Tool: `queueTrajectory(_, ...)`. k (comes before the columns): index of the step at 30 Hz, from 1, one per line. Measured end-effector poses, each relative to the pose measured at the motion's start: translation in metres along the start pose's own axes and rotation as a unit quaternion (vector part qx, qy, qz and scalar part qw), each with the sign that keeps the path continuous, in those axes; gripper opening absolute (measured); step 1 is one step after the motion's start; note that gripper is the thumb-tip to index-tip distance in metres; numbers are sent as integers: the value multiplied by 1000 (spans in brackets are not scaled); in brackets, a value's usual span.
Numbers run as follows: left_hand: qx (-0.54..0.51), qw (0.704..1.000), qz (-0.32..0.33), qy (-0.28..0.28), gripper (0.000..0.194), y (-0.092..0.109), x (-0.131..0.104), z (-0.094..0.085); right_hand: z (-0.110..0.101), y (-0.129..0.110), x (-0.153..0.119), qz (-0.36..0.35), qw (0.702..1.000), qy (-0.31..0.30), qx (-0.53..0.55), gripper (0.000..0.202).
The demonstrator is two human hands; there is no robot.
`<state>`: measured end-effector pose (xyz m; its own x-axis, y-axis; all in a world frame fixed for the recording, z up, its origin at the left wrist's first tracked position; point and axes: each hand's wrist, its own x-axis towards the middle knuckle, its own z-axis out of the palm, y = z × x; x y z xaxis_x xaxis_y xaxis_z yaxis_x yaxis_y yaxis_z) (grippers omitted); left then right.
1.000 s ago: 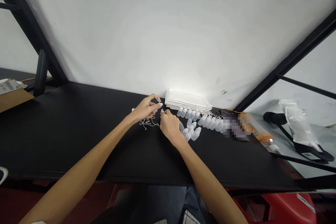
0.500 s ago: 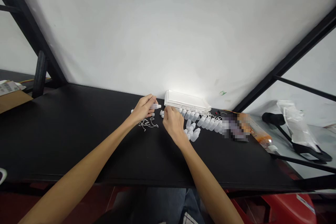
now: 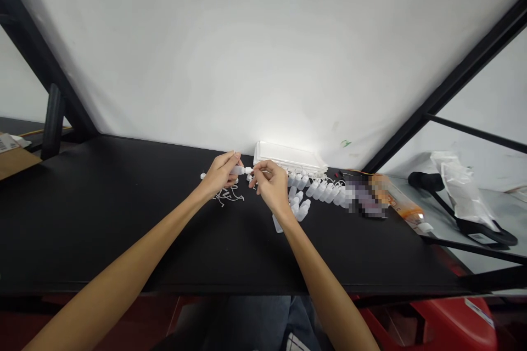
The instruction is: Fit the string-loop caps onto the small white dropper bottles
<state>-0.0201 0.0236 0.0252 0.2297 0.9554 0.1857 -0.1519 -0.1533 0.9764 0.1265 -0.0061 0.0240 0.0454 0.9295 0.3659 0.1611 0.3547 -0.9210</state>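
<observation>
My left hand (image 3: 222,173) is wrapped round a small translucent bottle (image 3: 237,170), which lies sideways with its neck toward the right. A small white cap piece (image 3: 248,170) sits at the bottle's neck. The fingertips of my right hand (image 3: 269,182) pinch that white piece from the right. Beneath my left hand, thin white curled strips (image 3: 226,195) lie on the black table (image 3: 185,252). To the right of my right hand, several like bottles (image 3: 325,191) stand in a slanting row, and a few more (image 3: 302,210) lie loosely nearer me.
Flat white trays (image 3: 290,156) are stacked against the wall. An orange-labelled bottle (image 3: 405,208) lies at the right by a black frame bar. A cardboard box (image 3: 18,162) is at the far left, and a red stool (image 3: 457,323) shows below the table at right.
My right hand has moved to the bottle's neck, where a white piece now shows between the hands. The whole view has shifted slightly.
</observation>
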Motion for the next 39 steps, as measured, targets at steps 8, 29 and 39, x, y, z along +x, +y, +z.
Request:
queueTrajectory(8, 4, 1000, 14, 11, 38, 2, -2, 2, -2, -2, 0, -5, 997, -54, 49, 19)
queueTrajectory(29, 3, 998, 45, -31, 39, -2, -3, 6, -8, -1, -4, -63, 988, -44, -136, 43)
queueTrajectory(39, 16, 999, 44, -2, 40, 4, -3, 4, -13, 4, 2, -26, 993, -106, 37, 29)
